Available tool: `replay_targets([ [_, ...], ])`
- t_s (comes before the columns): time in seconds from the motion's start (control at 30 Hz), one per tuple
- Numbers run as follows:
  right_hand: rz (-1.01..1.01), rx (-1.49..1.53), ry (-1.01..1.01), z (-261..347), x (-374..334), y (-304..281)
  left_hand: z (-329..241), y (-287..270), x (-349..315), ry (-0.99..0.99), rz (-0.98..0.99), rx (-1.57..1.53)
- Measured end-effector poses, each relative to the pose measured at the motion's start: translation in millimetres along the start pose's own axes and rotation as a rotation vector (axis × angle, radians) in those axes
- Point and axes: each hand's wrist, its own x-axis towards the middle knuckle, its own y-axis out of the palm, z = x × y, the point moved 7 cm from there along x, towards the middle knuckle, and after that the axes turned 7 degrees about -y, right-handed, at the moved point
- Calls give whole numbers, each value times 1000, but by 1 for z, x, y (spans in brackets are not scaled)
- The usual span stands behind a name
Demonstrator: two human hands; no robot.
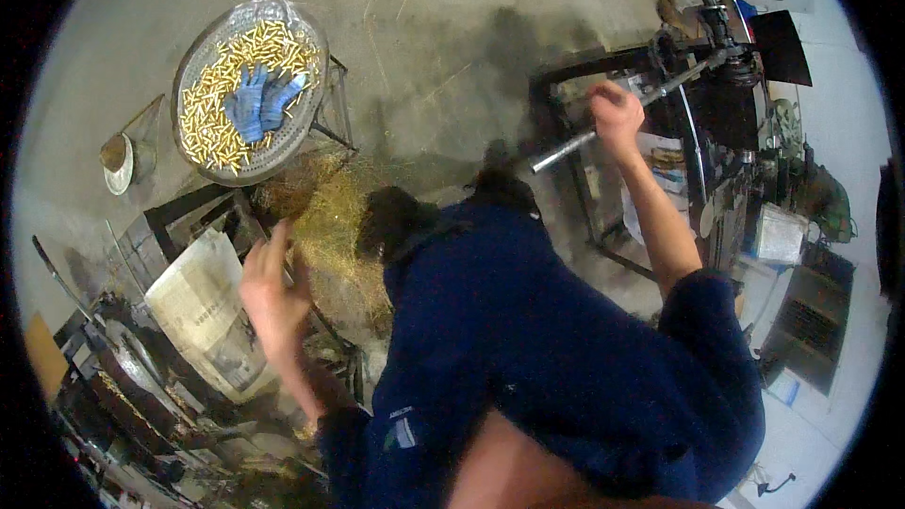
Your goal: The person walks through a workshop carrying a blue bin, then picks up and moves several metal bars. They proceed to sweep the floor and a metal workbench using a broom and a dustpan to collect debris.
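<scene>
My right hand [617, 118] is closed round a long metal lever bar [564, 151], whose near end sticks out past the fist. The bar slants up to a dark machine head [726, 52] at the far right. My left hand [271, 292] is raised at the left with its fingers stretched out, slightly blurred, and nothing shows in it. Close to that hand are a worn, light-coloured sheet [203, 292] and a dark metal frame. Beyond it, a round metal tray [255, 172] holds many small brass-coloured pieces [212, 127]. Blue work gloves [250, 111] lie on the pieces.
Brass-coloured shavings [344, 226] cover the floor between my left hand and my legs. The tray rests on a metal stand [341, 104]. A dustpan-like object [118, 165] lies at the far left. A dark-framed bench [566, 94] stands at the right, with clutter along the wall.
</scene>
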Motion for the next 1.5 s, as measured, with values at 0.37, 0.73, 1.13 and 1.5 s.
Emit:
replay_targets([
  [0.37, 46, -91, 19, 5, 3, -2, -56, -49, 31, 70, 55, -60],
  [0.73, -18, -86, 11, -5, 11, -4, -127, -31, 99, 411, 101, 4],
  [1.13, -108, 62, -42, 2, 9, -22, -234, 74, 179, 753, 737, 153],
  [1.5, 164, -87, 206, -24, -8, -26, -369, 184, 224, 1269, 1133, 328],
])
